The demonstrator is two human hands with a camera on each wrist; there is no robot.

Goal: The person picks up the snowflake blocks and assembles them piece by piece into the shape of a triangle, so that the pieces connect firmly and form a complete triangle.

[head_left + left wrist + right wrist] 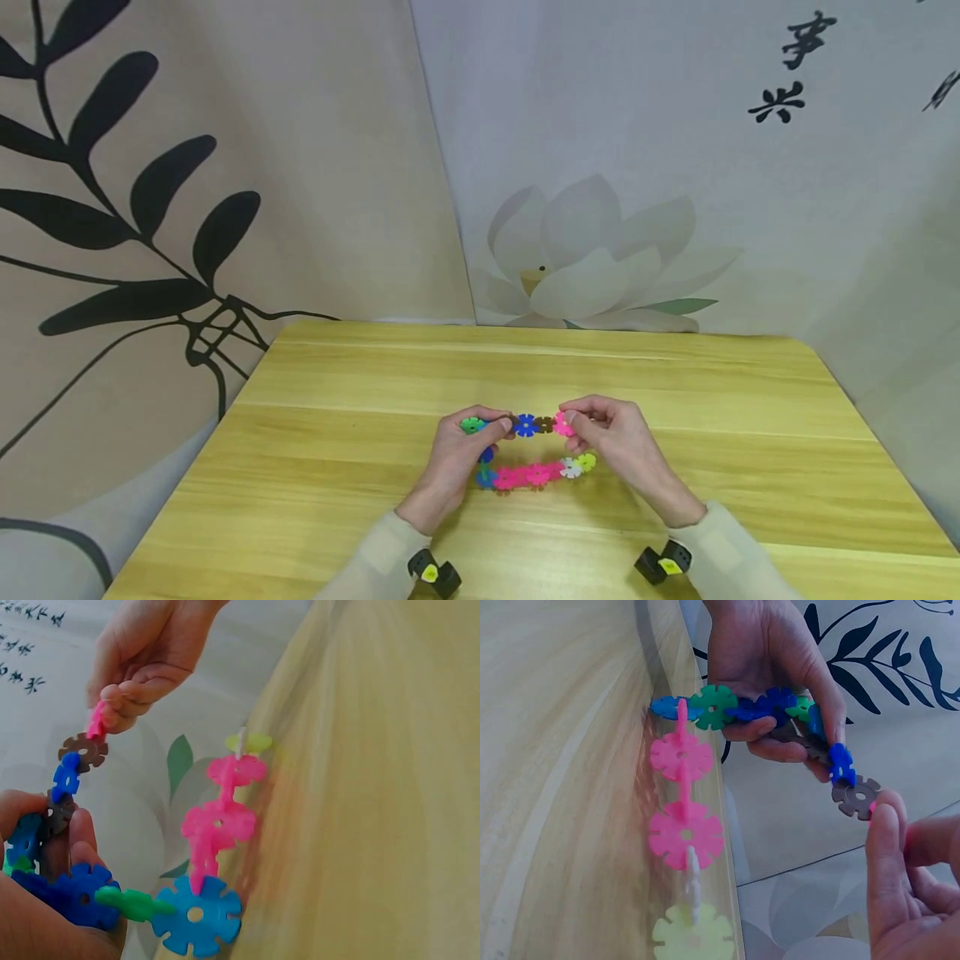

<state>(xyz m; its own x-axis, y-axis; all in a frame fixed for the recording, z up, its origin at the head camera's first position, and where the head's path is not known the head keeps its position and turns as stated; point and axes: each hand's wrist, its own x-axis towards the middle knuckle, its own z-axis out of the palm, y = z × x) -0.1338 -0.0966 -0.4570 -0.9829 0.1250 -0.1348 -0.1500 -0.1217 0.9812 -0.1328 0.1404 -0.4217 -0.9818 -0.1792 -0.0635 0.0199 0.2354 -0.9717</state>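
Note:
A chain of notched plastic snowflake discs bends into an open loop in front of me. My left hand (454,460) holds it between thumb and fingers at a brown disc (58,817), beside blue and green discs. My right hand (621,437) pinches the pink disc (96,720) at one end, joined to a brown disc (856,798) and a dark blue disc (526,426). On the nearer side, a light blue disc (196,916) leads to several pink discs (537,475), a white disc (571,467) and a yellow disc (586,462) at the other end, below my right hand.
The wooden table (360,375) spreads under both hands. Behind it stands a fabric backdrop (337,167) printed with dark leaves, a pale flower and characters. Each wrist wears a strap with a small black camera (447,580).

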